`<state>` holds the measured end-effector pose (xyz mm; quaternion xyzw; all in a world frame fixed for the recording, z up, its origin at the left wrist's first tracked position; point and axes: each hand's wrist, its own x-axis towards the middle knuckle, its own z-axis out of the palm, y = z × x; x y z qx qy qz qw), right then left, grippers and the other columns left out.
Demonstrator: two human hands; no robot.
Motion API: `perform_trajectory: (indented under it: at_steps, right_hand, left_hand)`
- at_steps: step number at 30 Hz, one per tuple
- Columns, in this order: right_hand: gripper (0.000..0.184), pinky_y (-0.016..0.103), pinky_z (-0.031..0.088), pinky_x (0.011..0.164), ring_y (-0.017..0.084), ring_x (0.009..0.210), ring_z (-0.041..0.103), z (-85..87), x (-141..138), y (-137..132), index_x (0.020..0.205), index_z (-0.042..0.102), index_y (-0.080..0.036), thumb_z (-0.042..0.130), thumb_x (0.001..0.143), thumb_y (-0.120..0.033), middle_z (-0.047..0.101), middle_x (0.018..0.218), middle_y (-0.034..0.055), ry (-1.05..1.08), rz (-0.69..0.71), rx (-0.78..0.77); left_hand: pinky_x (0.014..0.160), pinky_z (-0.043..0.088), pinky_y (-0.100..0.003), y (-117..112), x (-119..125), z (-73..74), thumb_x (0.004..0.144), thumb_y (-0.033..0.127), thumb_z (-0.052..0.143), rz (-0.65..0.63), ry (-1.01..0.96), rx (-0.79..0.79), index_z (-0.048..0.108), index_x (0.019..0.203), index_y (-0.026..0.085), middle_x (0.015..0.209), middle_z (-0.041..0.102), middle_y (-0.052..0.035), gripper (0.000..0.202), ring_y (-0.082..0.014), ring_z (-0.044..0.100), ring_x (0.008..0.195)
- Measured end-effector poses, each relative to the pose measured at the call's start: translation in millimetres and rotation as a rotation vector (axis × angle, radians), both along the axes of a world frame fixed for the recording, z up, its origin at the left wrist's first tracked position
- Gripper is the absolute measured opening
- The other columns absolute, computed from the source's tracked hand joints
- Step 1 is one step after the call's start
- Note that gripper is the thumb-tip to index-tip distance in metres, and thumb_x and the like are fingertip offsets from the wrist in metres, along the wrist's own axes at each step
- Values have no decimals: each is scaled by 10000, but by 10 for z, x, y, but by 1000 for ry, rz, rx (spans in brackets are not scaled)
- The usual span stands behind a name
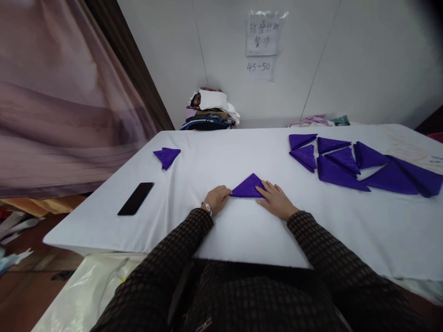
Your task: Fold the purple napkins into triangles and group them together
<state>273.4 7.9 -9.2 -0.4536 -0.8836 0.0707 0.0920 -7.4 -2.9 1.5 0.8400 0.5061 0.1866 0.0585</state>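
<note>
A purple cloth napkin [247,185], folded into a triangle, lies flat on the white-covered table in front of me, its peak pointing away. My left hand [218,197] pinches the napkin's left corner between thumb and fingers. On its right side rests my right hand [276,201], fingers spread and lying flat over the right corner. Several more purple napkins [341,173], folded into triangles, lie grouped at the right of the table. One smaller folded purple napkin [167,157] with pointed ends sits at the far left.
A black phone [136,198] lies on the left part of the white tablecloth [194,230]. Behind the table's back edge are a stack of folded clothes [210,110] and some pinkish cloth [313,121]. Handwritten paper signs [262,39] hang on the wall. A curtain [65,101] hangs at left.
</note>
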Motion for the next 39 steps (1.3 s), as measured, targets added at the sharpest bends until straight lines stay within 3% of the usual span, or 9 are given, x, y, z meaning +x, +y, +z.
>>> perform_trajectory:
  at_steps: [7,13,16,19,21,23,28,32,39]
  right_hand:
    - [545,514,196,1058,307,1371,179,25,7,-8,1398,347,-314,318,911,-555,192,1512,106,6,19,-14]
    - [553,517,190,1059,312,1371,173,14,3,-11,1386,370,-323,321,899,-581,191,1513,104,8,18,-18]
    - [561,520,187,1059,311,1373,167,8,2,-7,1391,360,-326,319,897,-588,177,1518,91,9,16,-26]
    - [567,519,183,1060,310,1374,162,6,-1,-1,1391,356,-330,322,892,-597,166,1522,80,9,12,-38]
    - [571,518,178,1062,307,1375,160,8,-7,1,1389,361,-331,330,887,-602,166,1522,81,5,9,-43]
    - [577,516,176,1064,307,1375,160,14,-17,0,1386,367,-325,339,883,-606,170,1520,86,-1,4,-41]
    - [556,509,179,1065,306,1372,174,36,-38,-14,1399,350,-303,348,902,-553,182,1515,97,-7,-5,-26]
    - [525,509,172,1065,300,1372,173,43,-37,-17,1391,367,-303,387,905,-501,189,1514,97,-6,-6,-30]
    - [561,516,165,1063,304,1373,167,58,-42,-16,1375,395,-300,353,891,-580,201,1510,111,29,-4,-49]
  left_hand:
    - [675,435,-228,17,-46,-44,860,170,463,17,-28,9,679,929,226,811,591,-14,234,-117,556,759]
    - [739,440,-304,-85,-62,-10,812,80,446,-2,126,30,665,1042,252,921,611,-48,360,-162,535,833]
    - [750,435,-334,-161,-34,51,795,127,495,20,166,33,656,1068,235,948,613,-62,335,-184,532,846]
    - [764,431,-363,-185,90,163,838,311,512,86,166,45,697,941,213,909,623,-66,233,-199,542,847]
    - [818,418,-388,-156,251,241,876,401,453,126,153,73,707,833,203,926,632,-72,325,-208,547,898]
    - [919,377,-414,-99,458,281,902,423,397,106,133,111,697,884,203,1055,629,-76,371,-221,524,1029]
    - [1092,198,-478,60,883,122,890,531,341,-76,188,19,421,1337,180,1446,366,-95,574,-244,267,1345]
    - [1111,163,-475,109,930,-40,873,608,266,-30,246,-95,308,1402,125,1483,281,-132,718,-247,197,1379]
    - [1104,144,-511,78,799,-42,873,591,301,16,235,-105,301,1408,130,1482,278,-139,706,-271,190,1380]
